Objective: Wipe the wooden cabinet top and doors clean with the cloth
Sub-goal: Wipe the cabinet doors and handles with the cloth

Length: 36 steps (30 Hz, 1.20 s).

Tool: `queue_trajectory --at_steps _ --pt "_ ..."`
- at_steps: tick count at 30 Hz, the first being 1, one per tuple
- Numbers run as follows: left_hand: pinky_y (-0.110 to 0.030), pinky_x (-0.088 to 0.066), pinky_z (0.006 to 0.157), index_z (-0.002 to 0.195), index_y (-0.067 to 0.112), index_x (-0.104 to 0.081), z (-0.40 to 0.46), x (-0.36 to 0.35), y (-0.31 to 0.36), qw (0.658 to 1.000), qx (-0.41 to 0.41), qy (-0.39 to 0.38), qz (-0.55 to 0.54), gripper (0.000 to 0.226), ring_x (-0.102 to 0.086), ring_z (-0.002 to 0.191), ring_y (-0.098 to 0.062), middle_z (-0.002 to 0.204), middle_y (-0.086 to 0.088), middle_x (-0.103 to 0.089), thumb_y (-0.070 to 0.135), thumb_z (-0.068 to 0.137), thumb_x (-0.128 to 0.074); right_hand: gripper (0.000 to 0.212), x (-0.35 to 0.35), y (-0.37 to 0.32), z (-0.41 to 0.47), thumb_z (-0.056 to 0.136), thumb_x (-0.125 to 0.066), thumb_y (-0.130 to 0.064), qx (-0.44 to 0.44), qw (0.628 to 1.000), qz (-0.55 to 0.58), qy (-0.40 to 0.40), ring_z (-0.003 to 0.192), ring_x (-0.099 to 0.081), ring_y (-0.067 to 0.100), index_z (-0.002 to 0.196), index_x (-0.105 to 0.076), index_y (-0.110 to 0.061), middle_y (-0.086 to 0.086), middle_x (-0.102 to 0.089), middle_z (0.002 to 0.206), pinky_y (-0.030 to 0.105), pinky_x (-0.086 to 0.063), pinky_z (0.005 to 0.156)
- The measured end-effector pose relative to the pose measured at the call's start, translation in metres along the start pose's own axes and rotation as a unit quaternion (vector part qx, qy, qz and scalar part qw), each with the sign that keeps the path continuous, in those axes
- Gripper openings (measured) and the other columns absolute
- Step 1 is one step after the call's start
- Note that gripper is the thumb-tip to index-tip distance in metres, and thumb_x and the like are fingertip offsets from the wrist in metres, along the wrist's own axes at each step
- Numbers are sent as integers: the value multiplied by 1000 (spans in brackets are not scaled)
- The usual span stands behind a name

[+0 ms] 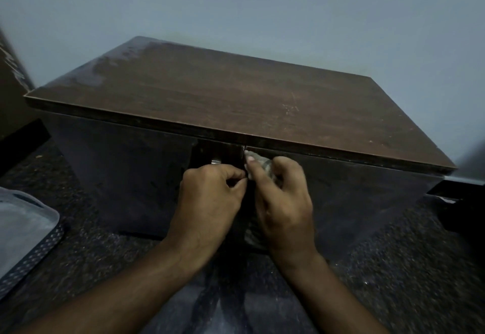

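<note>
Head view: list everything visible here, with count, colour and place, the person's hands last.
cabinet: one, dark brown wood, centre, against the wall, doors facing the camera
handle: one, silver, left door, just above the left hand
cloth: one, pale grey, at the door seam near the top
wall: blue-grey, behind
floor: dark, speckled
bin or basket: one, grey, patterned rim, lower left; cannot tell which
left hand: fingers curled at the seam; grip unclear
right hand: holds the cloth

Both hands at cabinet doors
</note>
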State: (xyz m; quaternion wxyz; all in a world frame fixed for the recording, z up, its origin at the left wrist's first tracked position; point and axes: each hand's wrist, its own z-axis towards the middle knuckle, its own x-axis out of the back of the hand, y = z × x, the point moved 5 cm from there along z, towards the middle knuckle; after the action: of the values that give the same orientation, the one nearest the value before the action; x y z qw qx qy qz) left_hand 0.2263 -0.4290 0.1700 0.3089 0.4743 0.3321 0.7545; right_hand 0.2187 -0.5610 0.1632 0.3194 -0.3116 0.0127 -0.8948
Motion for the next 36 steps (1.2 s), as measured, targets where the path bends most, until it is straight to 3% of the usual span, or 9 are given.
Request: queue_trajectory --at_steps 2,6,11,15,19,24,29,32,36 --pt "-3 -47 60 86 29 -79 -1 0 -1 1000 5 -4 -2 6 -65 69 12 68 20 -70 25 82 -76 34 1 2 -3 98 -48 -13 34 998 -21 -40 99 -53 27 128 -65 -7 9 -42 121 34 -51 72" --pt "5 -39 60 91 26 -80 0 0 -2 1000 9 3 -2 10 -59 65 18 75 23 -70 27 81 -78 34 16 11 -1 97 -47 -12 -43 999 -11 5 98 -55 25 124 -68 -10 11 -48 114 23 -46 76" --pt "5 -40 62 93 26 -80 -2 0 2 1000 -10 -2 -1 12 -60 66 17 82 18 -74 25 81 -78 31 5 9 -5 98 -56 -10 0 1000 -17 -1 97 -57 28 127 -66 -6 9 -45 118 29 -48 78" --pt "5 -41 60 90 22 -80 -3 3 -2 1000 -9 1 -8 10 -62 75 18 78 17 -73 23 80 -80 36 18 41 -35 90 -62 -4 -78 995 -27 60 91 -62 24 126 -66 -4 17 -60 106 32 -53 75" --pt "4 -41 64 90 23 -80 -3 -1 -1 1000 -16 -8 6 10 -63 70 15 80 17 -73 24 79 -80 38 -10 33 -63 90 -63 -4 -109 993 35 -4 83 -61 17 129 -64 -5 11 -60 102 32 -56 68" --pt "7 -38 66 91 24 -80 -4 -5 3 999 -40 -17 30 13 -56 67 18 84 17 -74 24 78 -81 33 3 32 -46 88 -67 1 -123 987 55 84 87 -58 11 121 -68 -2 12 -62 98 19 -51 78" --pt "5 -42 67 92 22 -80 -5 -3 -2 998 -39 -28 40 13 -58 67 16 85 12 -76 22 79 -80 33 -20 34 -73 89 -64 1 -139 988 57 41 82 -63 20 121 -68 -1 11 -61 98 34 -57 66" --pt "5 -43 69 93 23 -80 -5 -4 -3 997 -39 -39 49 14 -62 70 11 86 11 -76 23 79 -80 29 -11 33 -61 92 -63 0 -124 988 58 66 80 -61 20 120 -70 -5 12 -60 95 28 -55 69" --pt "7 -40 70 92 23 -80 -5 -8 1 996 -52 -40 53 14 -62 73 8 87 10 -76 23 78 -81 27 0 36 -41 93 -61 0 -104 991 55 62 92 -58 16 116 -73 -7 13 -59 103 16 -46 81"
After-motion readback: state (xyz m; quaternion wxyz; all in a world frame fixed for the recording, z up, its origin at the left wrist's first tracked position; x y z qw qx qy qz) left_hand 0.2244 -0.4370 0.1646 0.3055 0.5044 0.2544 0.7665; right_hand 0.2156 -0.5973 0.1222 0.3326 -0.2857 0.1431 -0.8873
